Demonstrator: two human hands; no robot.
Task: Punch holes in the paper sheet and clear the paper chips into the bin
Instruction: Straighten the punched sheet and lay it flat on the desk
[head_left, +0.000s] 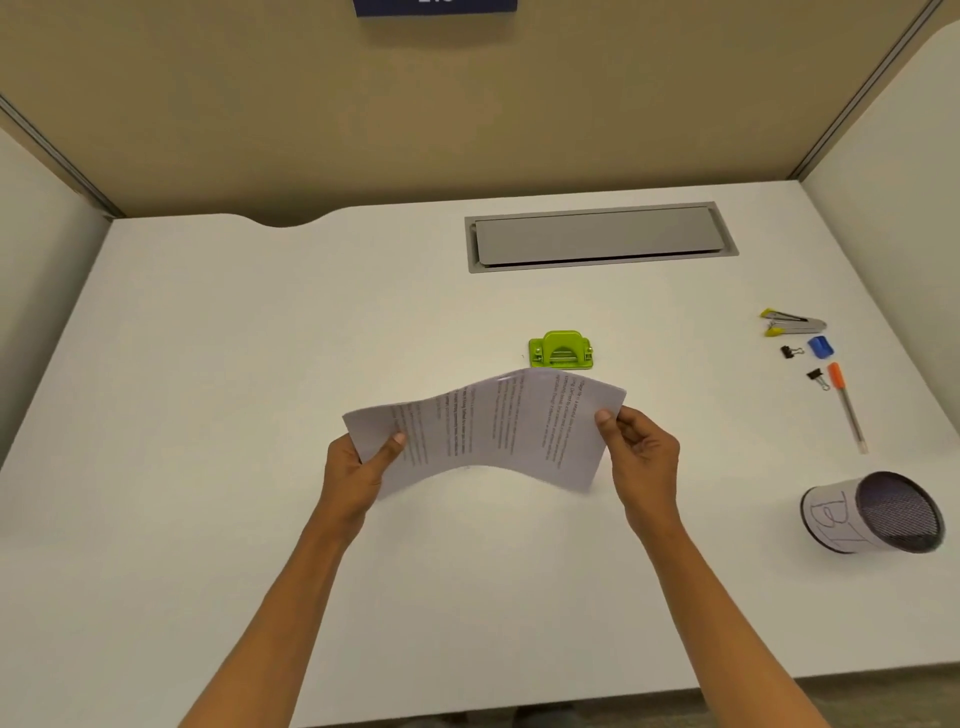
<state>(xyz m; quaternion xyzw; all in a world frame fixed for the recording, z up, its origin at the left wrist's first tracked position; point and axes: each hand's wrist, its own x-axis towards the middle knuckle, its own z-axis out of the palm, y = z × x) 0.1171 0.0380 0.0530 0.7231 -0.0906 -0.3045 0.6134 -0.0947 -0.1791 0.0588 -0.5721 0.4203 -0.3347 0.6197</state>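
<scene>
The white counter (208, 364) is closed by beige partition walls (363, 114) at the far side and by white panels at the left and right; its near edge runs along the bottom of the view. Wide bare surface lies to the left of the hands and near to the person.

Both hands hold the printed paper sheet (488, 431) above the middle of the counter. The left hand (358, 467) pinches the left end, thumb on top, and the right hand (641, 452) pinches the right end in the same grip. The sheet sags in the middle and bulges up toward the far edge. Just beyond this far edge stands the green hole punch (561, 351) on the counter.

At the right, the mesh bin (878, 512) has a white paper label wrapped around it; its inside is dark and I cannot tell what it holds. Farther along the right side lie a stapler (792, 323), a blue small object (821, 346) which I cannot identify, two black binder clips (791, 352) and an orange-capped pen (847, 405). A grey cable hatch (597, 236) is set in the far counter. A blue sign (434, 6) is cut off at the top, and the text on the sheet is too blurred to read.
</scene>
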